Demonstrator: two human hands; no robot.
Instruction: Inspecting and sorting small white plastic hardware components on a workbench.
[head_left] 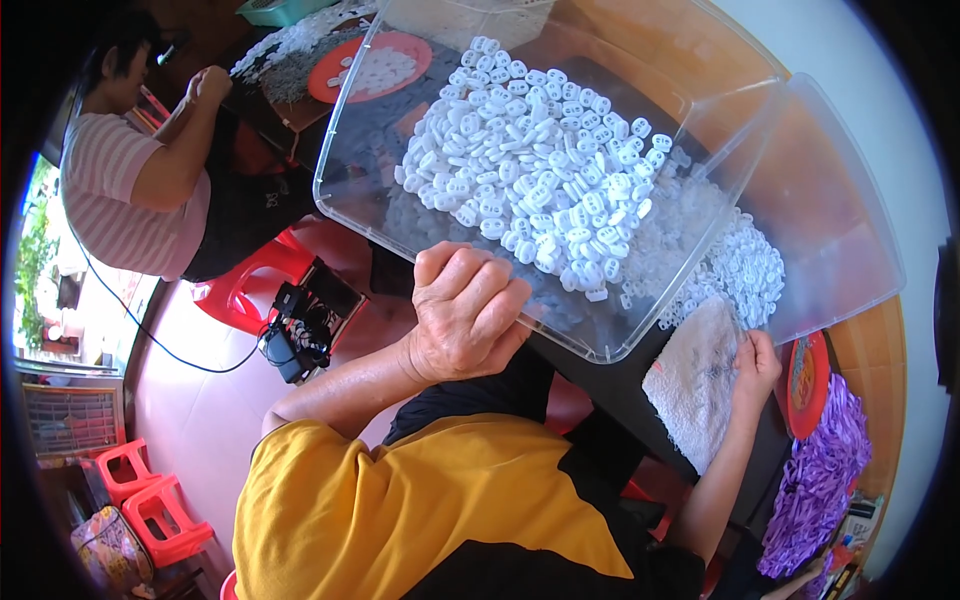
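Note:
My left hand [470, 305] is closed in a fist around the near rim of a large clear plastic bin [360, 215]. Inside that bin lies a heap of small white oval plastic pieces [540, 170] with markings on them. My right hand [757, 368] is closed at the edge of a white towel [695, 385], which drapes over the dark table edge with a grey smudge on it. Just beyond the right hand stands another clear bin [850, 230]. A pile of small white pieces [745, 270] lies next to the towel.
At the left, another person [140, 170] sits working with raised hands at a table bearing a red plate [325, 75] of white pieces. Purple strips [820, 480] and a red dish [808, 385] are at my right. Red stools [165, 520] and a cable [165, 345] are on the left floor.

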